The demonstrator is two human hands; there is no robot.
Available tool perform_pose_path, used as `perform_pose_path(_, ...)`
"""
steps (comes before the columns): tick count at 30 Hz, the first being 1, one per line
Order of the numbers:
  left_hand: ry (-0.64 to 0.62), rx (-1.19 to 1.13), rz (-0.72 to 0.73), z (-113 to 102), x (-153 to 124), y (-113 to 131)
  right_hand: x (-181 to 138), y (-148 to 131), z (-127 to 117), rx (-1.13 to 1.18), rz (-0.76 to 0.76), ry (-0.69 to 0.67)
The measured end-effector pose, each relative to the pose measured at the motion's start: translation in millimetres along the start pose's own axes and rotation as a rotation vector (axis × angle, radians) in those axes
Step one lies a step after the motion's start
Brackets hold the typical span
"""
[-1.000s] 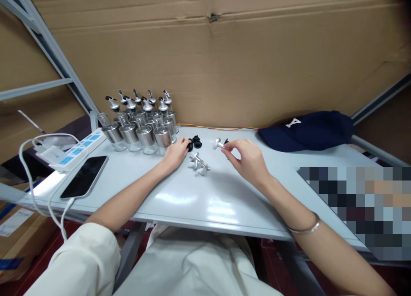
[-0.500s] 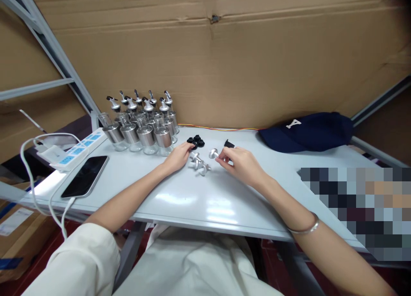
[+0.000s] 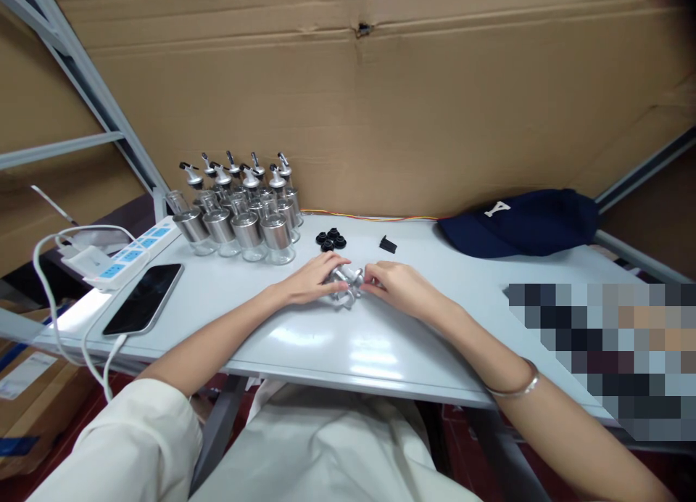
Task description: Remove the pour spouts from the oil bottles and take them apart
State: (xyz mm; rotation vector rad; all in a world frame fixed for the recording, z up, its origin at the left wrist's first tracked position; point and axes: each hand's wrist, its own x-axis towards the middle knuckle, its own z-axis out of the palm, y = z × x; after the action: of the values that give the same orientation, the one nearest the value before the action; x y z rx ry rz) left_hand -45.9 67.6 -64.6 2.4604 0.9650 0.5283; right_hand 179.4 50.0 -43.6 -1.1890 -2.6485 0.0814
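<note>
My left hand (image 3: 311,278) is at the small pile of silver pourer spouts (image 3: 344,299), thumb and fingers apart and curved around its left side. Its fingers cover part of the pile. From the right, my right hand (image 3: 402,286) pinches a silver pourer spout (image 3: 357,276) by one end, close against the others. Just behind the pile sits a cluster of black stoppers (image 3: 331,239). A small black piece (image 3: 388,244) lies apart from them, beyond my right hand.
Several glass bottles with metal sleeves (image 3: 247,230) stand at the back left, the rear ones topped with spouts. A phone (image 3: 144,299) and a power strip (image 3: 130,255) with white cables lie left. A navy cap (image 3: 522,223) rests back right, before a cardboard wall (image 3: 380,125).
My left hand has left the black stoppers and come toward me and right, to the spouts. My right hand has brought its spout down and slightly left, to the pile.
</note>
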Motion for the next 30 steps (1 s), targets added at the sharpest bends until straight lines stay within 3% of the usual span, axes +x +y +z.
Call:
perform_pose_path(12, -0.038, 0.167, 0.058, -2, -3, 7, -1, 4, 8, 0.169, -0.143, 0.035)
perform_pose_path(18, -0.038, 0.203, 0.033, -5, -4, 7, -2, 0, -4, 0.196, -0.106, 0.073)
perform_pose_path(22, -0.026, 0.219, 0.048, -7, -4, 8, -4, -2, -10, 0.244, -0.083, 0.02)
perform_pose_path(30, 0.069, 0.255, 0.093, -7, -4, 5, -3, 1, 3, 0.213, -0.051, -0.044)
